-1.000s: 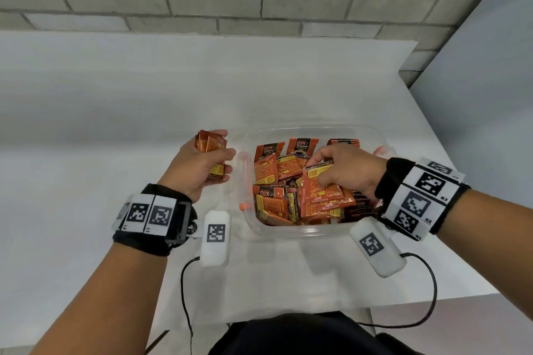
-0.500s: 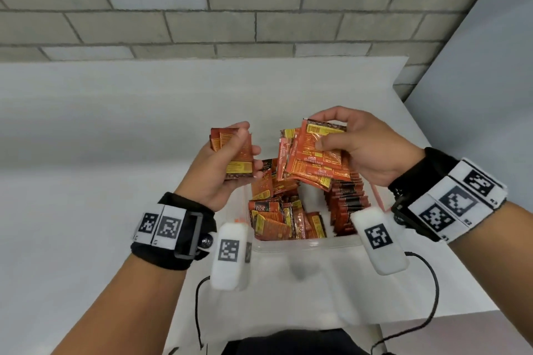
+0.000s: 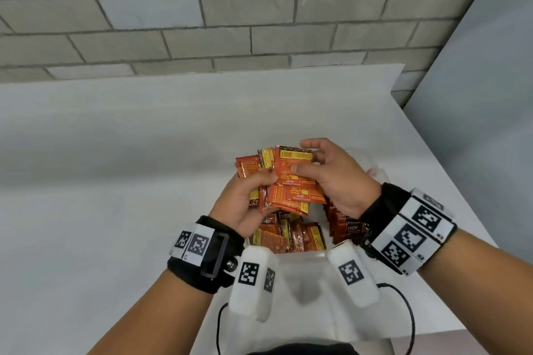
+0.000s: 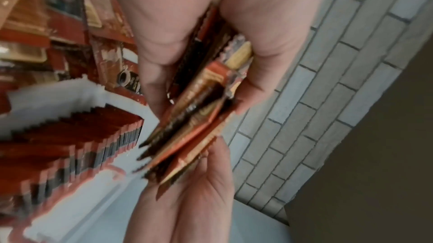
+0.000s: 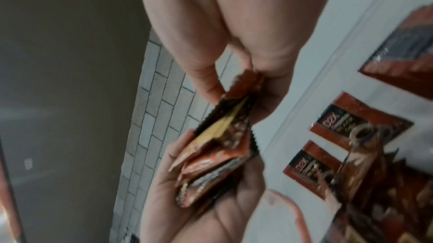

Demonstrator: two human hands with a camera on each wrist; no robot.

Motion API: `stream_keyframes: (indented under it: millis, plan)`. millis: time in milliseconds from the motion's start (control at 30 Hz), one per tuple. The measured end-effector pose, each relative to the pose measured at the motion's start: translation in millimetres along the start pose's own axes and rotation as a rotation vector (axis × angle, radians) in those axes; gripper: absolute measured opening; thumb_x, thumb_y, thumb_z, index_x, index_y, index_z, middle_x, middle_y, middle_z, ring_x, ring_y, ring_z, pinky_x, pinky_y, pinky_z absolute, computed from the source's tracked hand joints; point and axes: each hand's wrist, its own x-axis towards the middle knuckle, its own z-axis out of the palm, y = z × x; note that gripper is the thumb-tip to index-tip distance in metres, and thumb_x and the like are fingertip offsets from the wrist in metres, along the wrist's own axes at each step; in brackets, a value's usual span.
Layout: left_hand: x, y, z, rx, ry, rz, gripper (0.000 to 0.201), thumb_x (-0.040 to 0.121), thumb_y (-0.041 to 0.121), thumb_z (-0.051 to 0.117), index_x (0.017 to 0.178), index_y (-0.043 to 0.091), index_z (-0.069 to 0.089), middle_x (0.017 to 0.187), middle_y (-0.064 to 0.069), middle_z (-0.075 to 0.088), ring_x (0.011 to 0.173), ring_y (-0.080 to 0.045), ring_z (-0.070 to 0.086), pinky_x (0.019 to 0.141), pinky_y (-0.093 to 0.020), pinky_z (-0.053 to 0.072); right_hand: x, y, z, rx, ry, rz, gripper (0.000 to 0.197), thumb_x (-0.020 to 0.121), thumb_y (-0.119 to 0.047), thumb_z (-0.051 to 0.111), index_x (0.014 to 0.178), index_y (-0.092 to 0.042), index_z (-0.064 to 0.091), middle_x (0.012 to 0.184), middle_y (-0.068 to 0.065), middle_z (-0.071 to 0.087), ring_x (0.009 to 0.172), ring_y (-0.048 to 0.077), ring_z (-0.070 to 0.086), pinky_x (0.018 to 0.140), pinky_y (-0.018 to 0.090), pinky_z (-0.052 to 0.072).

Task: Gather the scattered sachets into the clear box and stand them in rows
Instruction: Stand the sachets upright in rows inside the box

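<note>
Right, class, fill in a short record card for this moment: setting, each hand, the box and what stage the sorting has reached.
Setting: white table against a grey brick wall
Left hand: grips a bundle of sachets above the box
Right hand: pinches the same bundle from the other side
Clear box: one neat standing row, loose sachets beside it
Stage: partly sorted

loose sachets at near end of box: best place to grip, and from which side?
Judgement: pinch the upper edges of the loose sachets from straight above. They lean on edge in the clear box, its walls blocking the sides. Both the left hand and right hand are full with the bundle.
</note>
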Motion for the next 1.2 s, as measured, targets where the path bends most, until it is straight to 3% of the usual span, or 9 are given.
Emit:
stream_keyframes:
  millis: [133,233,433,533,633,800,900,1067,1200]
  plan:
    - [-1,-6,5,-0.095,-0.083,-0.085,0.027,0.075,0.006,0.067,0.102,0.009,0.069,0.106,-0.017,0.070,0.095,-0.032,0.070,0.076,-0.051,0.058,5,0,1,0.137,0.073,-0.040,0.041,0.088,0.002,0.060,0.126,-0.009,0.047,0.106,0.008,0.062,0.093,0.021,0.063,0.080,0.034,0.055]
    - [-2,-8,7,-0.057,-0.152,-0.110,0.025,0.076,0.008,0.062,0.095,0.012,0.077,0.114,-0.019,0.068,0.105,-0.036,0.065,0.080,-0.057,0.055,5,0,5,0.140,0.067,-0.082,0.038,0.090,0.000,0.059,0.123,-0.015,0.048,0.109,0.007,0.062,0.094,0.020,0.064,0.074,0.031,0.056]
    - [-1,-9,12,-0.120,-0.106,-0.103,0.041,0.074,-0.001,0.057,0.114,0.007,0.062,0.107,-0.020,0.069,0.093,-0.035,0.069,0.063,-0.047,0.060,0,2,-2,-0.265,0.020,-0.193,0.049,0.090,-0.020,0.064,0.133,-0.024,0.042,0.114,-0.008,0.055,0.095,0.004,0.058,0.073,0.017,0.052]
    - [0,-9,13,-0.099,-0.076,-0.101,0.040,0.070,0.004,0.055,0.110,0.008,0.060,0.096,-0.016,0.071,0.084,-0.030,0.072,0.060,-0.043,0.060,-2,6,-7,-0.168,0.054,-0.136,0.052,0.086,-0.025,0.069,0.130,-0.023,0.043,0.117,-0.005,0.056,0.098,0.008,0.060,0.078,0.023,0.053]
    - [0,-11,12,-0.065,-0.062,-0.090,0.036,0.071,0.006,0.055,0.107,0.009,0.060,0.094,-0.015,0.072,0.082,-0.030,0.072,0.063,-0.044,0.060,-6,8,-11,-0.061,0.016,-0.064,0.028,0.088,-0.020,0.066,0.114,-0.018,0.056,0.111,0.003,0.067,0.098,0.017,0.066,0.083,0.034,0.055]
    - [2,-14,10,-0.013,-0.011,-0.054,0.025,0.090,-0.001,0.042,0.105,0.008,0.059,0.091,-0.014,0.073,0.080,-0.030,0.071,0.064,-0.042,0.059,-10,5,-29,0.136,0.028,0.021,0.015,0.093,-0.009,0.056,0.107,-0.015,0.056,0.098,0.006,0.069,0.083,0.016,0.067,0.069,0.033,0.056]
    - [3,-15,11,0.005,-0.013,-0.046,0.028,0.090,-0.006,0.041,0.107,0.006,0.059,0.095,-0.015,0.072,0.083,-0.032,0.071,0.065,-0.042,0.060,-13,5,-35,0.143,0.035,0.053,0.015,0.093,-0.008,0.056,0.106,-0.016,0.056,0.095,0.005,0.068,0.076,0.015,0.064,0.056,0.027,0.050]
    - [4,-16,17,-0.004,-0.049,-0.024,0.031,0.081,-0.003,0.056,0.111,0.005,0.060,0.108,-0.020,0.069,0.094,-0.037,0.069,0.073,-0.046,0.060,-15,10,-32,0.082,-0.031,0.118,0.019,0.092,-0.011,0.059,0.110,-0.016,0.058,0.095,0.003,0.071,0.078,0.015,0.068,0.062,0.029,0.055]
    - [7,-15,17,-0.019,0.010,-0.029,0.019,0.086,0.006,0.054,0.103,0.007,0.060,0.091,-0.015,0.073,0.081,-0.029,0.072,0.064,-0.040,0.061,-14,4,-40,0.133,-0.031,0.107,0.025,0.092,-0.003,0.056,0.115,-0.014,0.054,0.103,0.007,0.068,0.084,0.018,0.069,0.065,0.033,0.057]
